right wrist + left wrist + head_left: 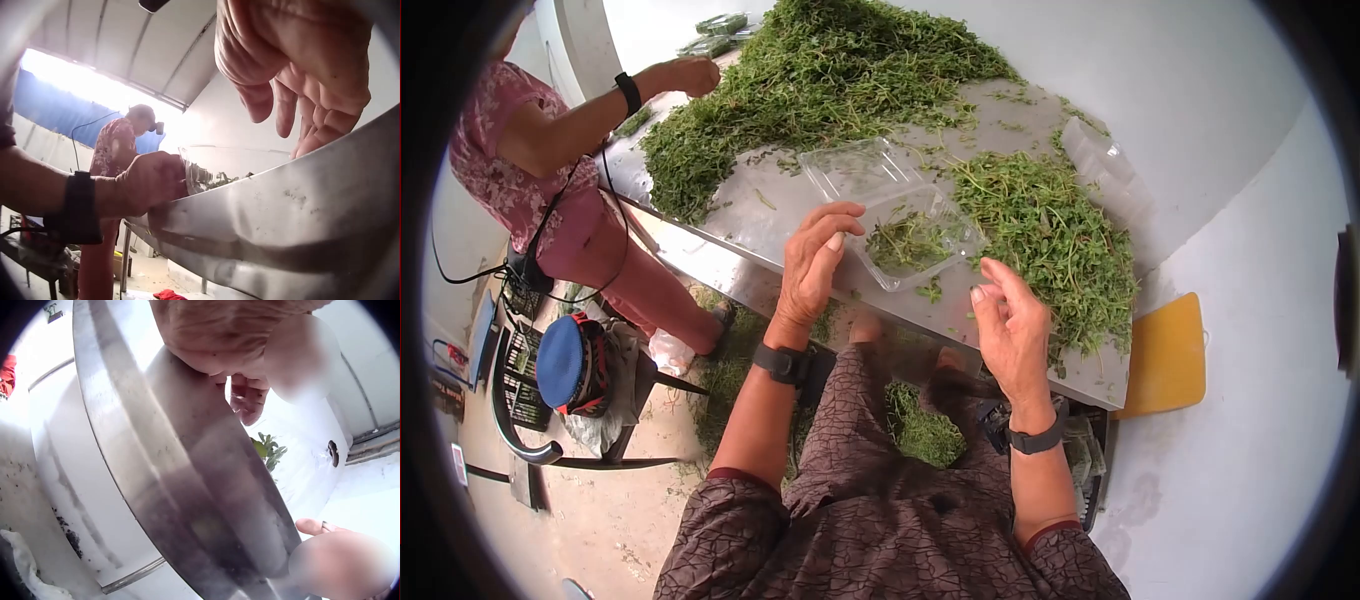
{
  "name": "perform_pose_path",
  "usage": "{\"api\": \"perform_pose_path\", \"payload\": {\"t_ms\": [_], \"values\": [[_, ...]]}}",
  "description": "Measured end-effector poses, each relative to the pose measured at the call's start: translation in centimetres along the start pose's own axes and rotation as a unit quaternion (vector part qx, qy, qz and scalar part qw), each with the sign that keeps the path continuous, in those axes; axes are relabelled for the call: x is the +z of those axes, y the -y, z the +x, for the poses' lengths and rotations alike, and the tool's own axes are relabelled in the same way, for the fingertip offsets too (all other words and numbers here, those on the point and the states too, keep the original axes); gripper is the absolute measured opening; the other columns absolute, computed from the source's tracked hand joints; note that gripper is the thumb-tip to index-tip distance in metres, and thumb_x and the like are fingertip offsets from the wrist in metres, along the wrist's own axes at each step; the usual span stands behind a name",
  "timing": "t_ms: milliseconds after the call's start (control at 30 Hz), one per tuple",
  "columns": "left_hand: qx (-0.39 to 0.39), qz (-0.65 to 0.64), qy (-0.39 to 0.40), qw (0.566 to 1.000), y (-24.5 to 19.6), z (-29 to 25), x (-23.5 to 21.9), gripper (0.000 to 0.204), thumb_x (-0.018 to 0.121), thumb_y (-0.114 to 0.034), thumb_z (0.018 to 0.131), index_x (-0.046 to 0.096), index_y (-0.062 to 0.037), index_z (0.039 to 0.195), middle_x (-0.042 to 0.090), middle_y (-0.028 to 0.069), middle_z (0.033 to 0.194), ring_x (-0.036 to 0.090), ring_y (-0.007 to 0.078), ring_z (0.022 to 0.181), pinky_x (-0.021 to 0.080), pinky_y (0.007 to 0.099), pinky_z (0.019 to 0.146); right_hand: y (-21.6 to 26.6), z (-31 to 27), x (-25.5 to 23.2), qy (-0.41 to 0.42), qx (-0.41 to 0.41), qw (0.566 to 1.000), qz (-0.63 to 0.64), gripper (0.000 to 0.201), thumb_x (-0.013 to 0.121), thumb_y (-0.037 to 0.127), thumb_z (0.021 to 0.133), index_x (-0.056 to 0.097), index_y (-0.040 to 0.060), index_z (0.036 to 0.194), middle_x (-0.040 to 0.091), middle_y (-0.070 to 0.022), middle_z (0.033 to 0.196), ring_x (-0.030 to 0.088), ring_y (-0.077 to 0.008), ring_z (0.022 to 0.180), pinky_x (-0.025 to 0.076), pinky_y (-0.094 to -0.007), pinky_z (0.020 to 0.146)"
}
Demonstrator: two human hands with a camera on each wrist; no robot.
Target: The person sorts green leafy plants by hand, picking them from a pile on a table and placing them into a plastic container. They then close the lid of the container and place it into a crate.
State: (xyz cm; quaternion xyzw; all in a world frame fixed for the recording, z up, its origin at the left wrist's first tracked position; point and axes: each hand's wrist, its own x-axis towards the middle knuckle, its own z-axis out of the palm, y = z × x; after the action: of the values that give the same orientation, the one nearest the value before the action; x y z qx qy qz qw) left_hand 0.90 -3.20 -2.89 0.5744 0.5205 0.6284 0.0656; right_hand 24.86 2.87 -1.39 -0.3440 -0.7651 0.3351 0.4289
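Note:
A clear plastic clamshell box stands lid-up on the metal table, with some loose green sprigs in its base. My left hand is at the box's left side, fingertips right by its rim and thumb apart from them. My right hand hovers over the table's front edge, right of the box, its fingers loosely bent and thumb apart. Beside it lies a smaller heap of cut greens. The right wrist view shows my left hand beside the clear box.
A large heap of greens covers the table's far side. Another person stands at the left, an arm over that heap. Clear plastic packs lie at the right wall, near a yellow board. A chair with a blue cap stands lower left.

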Motion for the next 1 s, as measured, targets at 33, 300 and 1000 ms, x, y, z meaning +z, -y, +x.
{"api": "perform_pose_path", "payload": {"t_ms": [33,300,1000], "values": [[0.0,0.004,0.003,1.0,-0.1,0.0,0.0,0.03,0.049,-0.026,0.081,0.063,-0.0013,0.092,0.063,0.0154,0.112,0.059,0.0296,0.098,0.046,0.0379,0.087,-0.3,-0.2,0.2,-0.007,-0.008,1.0,-0.004,0.033,0.062,0.007,0.086,0.06,-0.0024,0.118,0.068,-0.017,0.094,0.066,-0.0186,0.071,0.053,-0.0294,0.062],[-0.008,0.1,-0.065,0.993,0.2,-0.7,1.0,0.027,0.063,-0.026,0.083,0.067,-0.005,0.099,0.057,0.0112,0.115,0.052,0.0125,0.067,0.045,0.0271,0.062,-2.3,-1.0,1.4,-0.067,-0.07,0.995,0.028,0.036,0.063,0.006,0.086,0.059,-0.0011,0.12,0.067,-0.0141,0.094,0.065,-0.0181,0.069,0.053,-0.0295,0.06],[0.048,0.106,-0.128,0.985,0.9,-2.1,0.8,0.022,0.052,-0.016,0.095,0.063,-0.0027,0.109,0.056,0.0086,0.121,0.049,0.0097,0.078,0.045,0.0261,0.072,-2.3,-1.1,1.2,-0.063,-0.077,0.993,0.057,0.019,0.062,0.005,0.084,0.064,-0.0016,0.101,0.067,-0.017,0.09,0.067,-0.0295,0.076,0.054,-0.0356,0.068]]}}
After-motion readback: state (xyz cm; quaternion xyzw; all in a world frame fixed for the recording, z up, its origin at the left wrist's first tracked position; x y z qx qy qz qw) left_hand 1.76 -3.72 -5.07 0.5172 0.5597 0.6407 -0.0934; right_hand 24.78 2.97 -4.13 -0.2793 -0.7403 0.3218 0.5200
